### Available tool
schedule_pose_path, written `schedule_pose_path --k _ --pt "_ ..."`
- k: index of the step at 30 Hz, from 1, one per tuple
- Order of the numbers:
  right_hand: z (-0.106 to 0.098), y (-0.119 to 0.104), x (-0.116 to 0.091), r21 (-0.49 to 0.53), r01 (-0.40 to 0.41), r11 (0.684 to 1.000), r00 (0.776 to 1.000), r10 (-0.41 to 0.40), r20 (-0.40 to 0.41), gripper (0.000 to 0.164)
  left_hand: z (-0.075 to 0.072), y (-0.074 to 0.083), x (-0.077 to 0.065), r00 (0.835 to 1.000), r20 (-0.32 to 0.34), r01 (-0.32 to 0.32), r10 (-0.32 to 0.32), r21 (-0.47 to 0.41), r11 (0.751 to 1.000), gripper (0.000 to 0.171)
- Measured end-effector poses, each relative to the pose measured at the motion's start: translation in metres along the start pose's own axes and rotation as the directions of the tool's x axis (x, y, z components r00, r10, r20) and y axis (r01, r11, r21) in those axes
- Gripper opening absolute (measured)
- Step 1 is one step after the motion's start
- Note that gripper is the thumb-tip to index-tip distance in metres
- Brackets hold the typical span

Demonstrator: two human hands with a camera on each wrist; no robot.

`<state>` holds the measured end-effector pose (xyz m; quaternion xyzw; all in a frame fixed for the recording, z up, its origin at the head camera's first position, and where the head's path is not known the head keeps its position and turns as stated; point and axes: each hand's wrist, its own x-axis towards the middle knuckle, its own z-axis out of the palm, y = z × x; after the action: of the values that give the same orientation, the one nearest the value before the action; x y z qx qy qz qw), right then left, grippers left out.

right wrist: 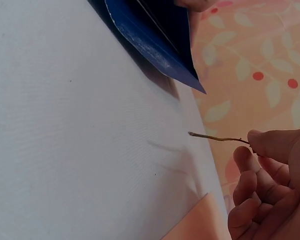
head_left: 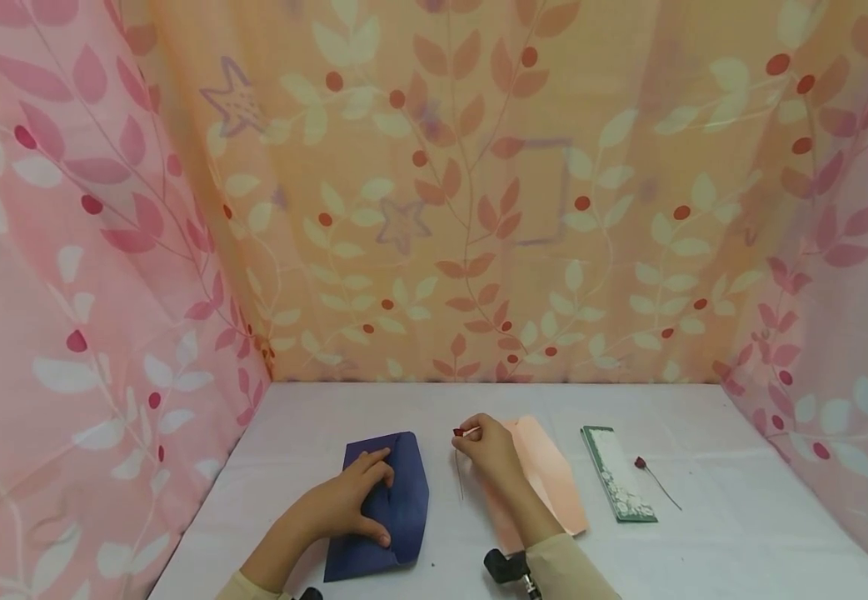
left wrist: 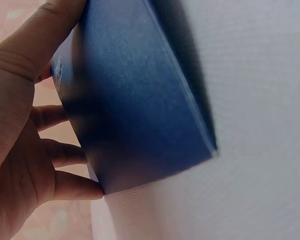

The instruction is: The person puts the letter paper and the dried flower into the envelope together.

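My left hand (head_left: pixel 344 500) grips the dark blue envelope (head_left: pixel 410 500), thumb and fingers spread across it. Its pointed flap faces right. In the left wrist view the thumb lies over the envelope (left wrist: pixel 140 100) while fingertips meet its edge. Between thumb and fingertips my right hand (head_left: pixel 488 448) pinches a small red flower (head_left: pixel 458 433) near its head, and the thin stem (right wrist: pixel 217 138) sticks out. This hand is above the table, between the blue envelope and a peach envelope (head_left: pixel 550 467). The right forearm partly covers the peach envelope.
Right of the peach envelope lies a green-edged floral card (head_left: pixel 605 471). Beside it is a second red flower (head_left: pixel 640 462) with a thin stem. Everything lies on a white-covered table (head_left: pixel 726 550), with patterned curtains (head_left: pixel 479 208) at the back and sides.
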<state>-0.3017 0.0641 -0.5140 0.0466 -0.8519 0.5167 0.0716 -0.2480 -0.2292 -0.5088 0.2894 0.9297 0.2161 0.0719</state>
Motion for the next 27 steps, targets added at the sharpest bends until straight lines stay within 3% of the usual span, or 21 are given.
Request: schedule_pose_path --k 7,27 --pt "0.0 0.001 -0.001 0.072 -0.042 0.997 0.999 0.04 0.026 0.024 0.004 -0.004 0.0 1.0 -0.002 -0.006 0.006 0.001 1.0 0.074" --pt "0.009 -0.02 -0.005 0.254 -0.05 0.966 0.998 0.042 0.037 0.029 0.001 0.0 0.001 1.0 0.005 0.017 -0.017 -0.008 1.0 0.074"
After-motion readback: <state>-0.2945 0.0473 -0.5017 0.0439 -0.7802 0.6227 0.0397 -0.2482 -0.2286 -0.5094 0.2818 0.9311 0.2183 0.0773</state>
